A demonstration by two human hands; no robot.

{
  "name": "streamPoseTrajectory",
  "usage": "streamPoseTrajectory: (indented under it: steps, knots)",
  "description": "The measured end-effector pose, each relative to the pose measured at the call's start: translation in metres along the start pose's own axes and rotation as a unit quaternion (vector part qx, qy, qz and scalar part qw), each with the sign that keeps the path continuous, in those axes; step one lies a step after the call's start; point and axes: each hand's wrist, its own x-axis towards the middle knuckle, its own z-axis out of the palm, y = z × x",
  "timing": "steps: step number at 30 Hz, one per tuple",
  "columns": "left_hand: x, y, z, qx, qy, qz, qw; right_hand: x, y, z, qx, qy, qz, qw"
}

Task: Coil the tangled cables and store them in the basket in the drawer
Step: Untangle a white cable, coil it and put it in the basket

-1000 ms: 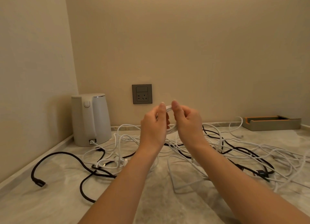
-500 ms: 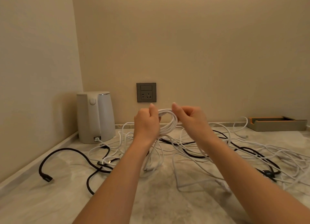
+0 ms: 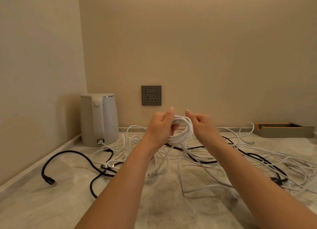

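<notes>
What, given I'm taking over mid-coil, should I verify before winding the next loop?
1. Coil secured: left hand grips the white coil; ok.
2. Winding hand placed: right hand pinches the coil's other side; ok.
3. The trailing white strand is free of the black cable: cannot tell; they cross in the tangle.
4. The white lead is out of the kettle base: not ok, plugged in.
5. The basket and drawer are in sight: not ok, neither shows.

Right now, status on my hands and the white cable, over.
Left hand grips white coil. Right hand pinches its other side. Loose end hangs down over black cable. Basket, drawer not in view.
</notes>
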Motion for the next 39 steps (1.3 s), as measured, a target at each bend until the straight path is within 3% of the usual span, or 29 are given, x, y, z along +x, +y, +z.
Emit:
streamPoseTrajectory:
  steps: [5,9,14,18,20,22,26,31,34,39]
  knots:
    - [0.006,-0.007,-0.022,0.033,0.173,-0.045,0.983,-0.014,-0.017,0.020,-0.133,-0.151,-0.017,0.979]
    - [0.006,-0.004,-0.025,0.038,0.272,-0.055,0.960,-0.027,-0.031,0.033,-0.286,-0.210,-0.079,0.932]
    - [0.007,-0.012,-0.036,0.038,0.326,-0.091,0.940,-0.046,-0.046,0.038,-0.442,-0.193,-0.255,0.838]
    - [0.005,-0.017,-0.035,0.193,0.295,-0.027,0.935,-0.036,-0.045,0.033,-0.451,-0.110,-0.342,0.817]
    - [0.004,-0.016,-0.028,0.257,0.235,0.010,0.937,-0.031,-0.040,0.026,-0.414,-0.048,-0.359,0.835]
    - [0.005,-0.016,-0.025,0.271,0.155,0.038,0.949,-0.023,-0.037,0.018,-0.372,-0.046,-0.339,0.863]
    - [0.009,-0.020,-0.023,0.183,0.016,0.063,0.981,-0.015,-0.032,0.002,-0.320,-0.058,-0.250,0.912]
    - [0.004,-0.018,-0.014,0.126,-0.066,0.039,0.989,-0.006,-0.027,-0.011,-0.249,-0.090,-0.176,0.948]
    - [0.001,-0.011,-0.004,0.068,-0.098,0.006,0.993,-0.001,-0.018,-0.024,-0.098,-0.125,-0.113,0.981]
    - [-0.004,-0.001,0.002,-0.081,-0.100,-0.047,0.991,-0.001,-0.009,-0.014,0.087,-0.141,-0.034,0.986]
